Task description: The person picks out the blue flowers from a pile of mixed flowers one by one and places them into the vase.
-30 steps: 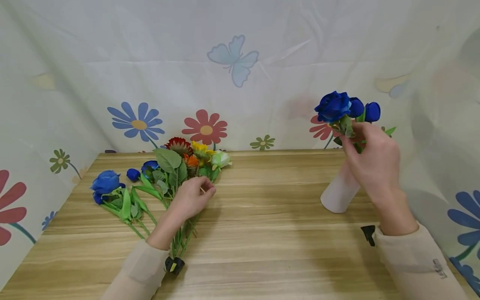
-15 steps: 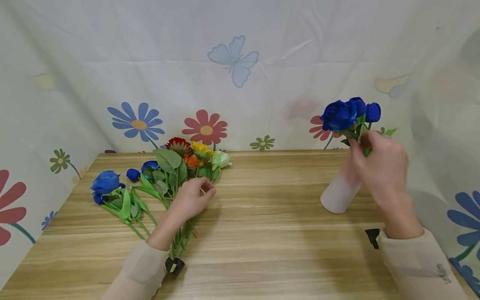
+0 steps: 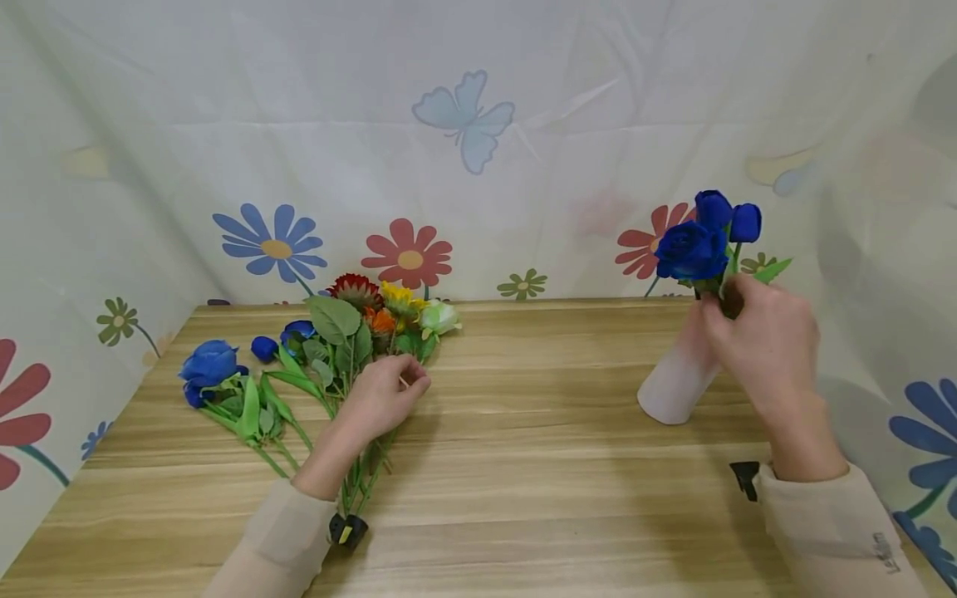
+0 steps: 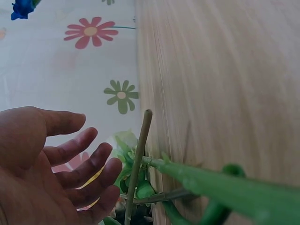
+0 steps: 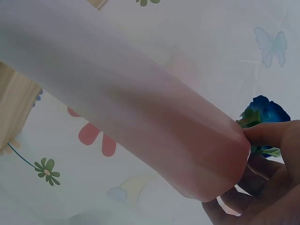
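At the mouth of a pale pink-and-white vase (image 3: pixel 676 390), my right hand (image 3: pixel 770 340) pinches a blue rose (image 3: pixel 691 249) just below its bloom. Two blue tulip-like flowers (image 3: pixel 714 209) rise behind that hand from the vase. In the right wrist view, thumb and fingers (image 5: pixel 267 133) lie right at the vase's pink rim, and the rose's stem is hidden. My left hand (image 3: pixel 385 394) hovers over a bunch of artificial flowers (image 3: pixel 347 332), its fingers loosely curved around nothing. The left wrist view has bare green stems (image 4: pixel 138 164) beside that hand.
More blue flowers (image 3: pixel 212 363) with green stems lie at the left of the wooden table (image 3: pixel 523 482). A red bloom (image 3: pixel 356 289), a yellow one (image 3: pixel 401 297) and a white rose (image 3: pixel 439 316) lie toward the back. A flower-printed curtain (image 3: pixel 523 191) stands behind.
My right hand has brought the blue rose down and to the right, so its bloom now sits lower, close in front of the two tulip-like flowers. My left hand has stayed put.
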A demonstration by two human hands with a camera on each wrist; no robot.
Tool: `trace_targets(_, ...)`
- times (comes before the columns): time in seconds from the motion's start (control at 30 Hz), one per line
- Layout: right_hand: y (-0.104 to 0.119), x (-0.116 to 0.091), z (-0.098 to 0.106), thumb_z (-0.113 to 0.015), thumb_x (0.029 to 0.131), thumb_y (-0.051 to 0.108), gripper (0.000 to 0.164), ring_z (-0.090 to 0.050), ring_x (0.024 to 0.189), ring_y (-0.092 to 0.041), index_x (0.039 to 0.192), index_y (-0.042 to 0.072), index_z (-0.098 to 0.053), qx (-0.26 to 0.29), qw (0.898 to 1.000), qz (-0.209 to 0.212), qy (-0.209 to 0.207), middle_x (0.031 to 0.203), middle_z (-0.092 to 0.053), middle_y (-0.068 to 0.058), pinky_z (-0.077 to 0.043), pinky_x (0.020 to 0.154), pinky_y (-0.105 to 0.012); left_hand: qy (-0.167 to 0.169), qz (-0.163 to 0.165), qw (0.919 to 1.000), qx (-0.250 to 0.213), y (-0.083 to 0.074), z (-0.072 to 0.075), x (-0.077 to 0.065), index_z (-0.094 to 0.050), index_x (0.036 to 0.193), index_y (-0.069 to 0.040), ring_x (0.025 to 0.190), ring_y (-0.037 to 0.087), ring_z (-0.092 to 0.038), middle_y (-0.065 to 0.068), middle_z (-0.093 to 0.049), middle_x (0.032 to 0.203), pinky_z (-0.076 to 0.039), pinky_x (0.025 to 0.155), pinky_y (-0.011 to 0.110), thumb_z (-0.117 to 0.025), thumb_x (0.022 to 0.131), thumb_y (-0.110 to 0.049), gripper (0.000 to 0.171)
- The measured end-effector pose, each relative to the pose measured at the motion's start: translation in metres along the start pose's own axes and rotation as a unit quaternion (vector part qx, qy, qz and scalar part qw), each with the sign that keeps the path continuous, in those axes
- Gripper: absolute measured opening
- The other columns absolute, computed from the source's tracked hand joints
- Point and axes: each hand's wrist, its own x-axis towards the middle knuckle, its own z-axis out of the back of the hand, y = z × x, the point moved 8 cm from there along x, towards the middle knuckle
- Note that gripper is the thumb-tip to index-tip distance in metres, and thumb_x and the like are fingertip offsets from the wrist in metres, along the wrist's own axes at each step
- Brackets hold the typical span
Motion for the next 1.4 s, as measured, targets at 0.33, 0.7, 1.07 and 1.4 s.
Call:
trace_targets(0.33, 0.002, -0.001, 0.003, -0.082, 0.088, 0.027, 0.052, -0.056, 0.08, -0.041, 0.114, -0.01, -0.056, 0.036, 0.999, -0.04, 0.003, 0.094, -0.059, -0.026, -0.038, 0.062, -0.045, 0.003, 0.005, 1.0, -0.005, 0.002, -0.001, 0.0, -0.072, 0.101, -0.01, 0.081, 0.019, -0.062, 0.003, -0.069, 0.094, -0.053, 0.074, 0.04, -0.067, 0.101, -0.021, 0.012)
trace_targets(0.7, 0.036, 0.009, 0.017, -0.081, 0.088, 0.003, 0.056, -0.046, 0.133, -0.041, 0.139, -0.001, -0.058, 0.097, 0.989, 0.089, -0.067, 0.141, -0.05, -0.026, -0.042, 0.107, -0.055, 0.003, 0.004, 1.0, 0.001, 0.002, 0.0, 0.0, -0.071, 0.101, -0.01, 0.08, 0.019, -0.062, 0.003, -0.069, 0.094, -0.053, 0.074, 0.04, -0.067, 0.101, -0.022, 0.013)
trace_targets(1.07, 0.043, 0.012, 0.014, -0.079, 0.088, -0.002, 0.04, -0.049, 0.129, -0.046, 0.126, -0.005, -0.068, 0.09, 0.987, 0.126, -0.05, 0.137, -0.059, -0.024, -0.039, 0.109, -0.057, 0.004, 0.005, 1.0, 0.0, 0.002, 0.001, 0.001, -0.072, 0.101, -0.01, 0.081, 0.019, -0.061, 0.003, -0.069, 0.093, -0.052, 0.074, 0.04, -0.067, 0.101, -0.021, 0.012)
trace_targets(1.4, 0.034, 0.008, 0.009, -0.064, 0.089, -0.009, 0.029, -0.047, 0.124, -0.048, 0.117, -0.01, -0.07, 0.075, 0.991, 0.1, -0.036, 0.128, -0.059, -0.029, -0.041, 0.103, -0.061, 0.006, 0.007, 1.0, 0.003, 0.003, -0.001, 0.0, -0.072, 0.103, -0.01, 0.08, 0.018, -0.061, 0.003, -0.069, 0.094, -0.053, 0.074, 0.039, -0.067, 0.101, -0.022, 0.013)
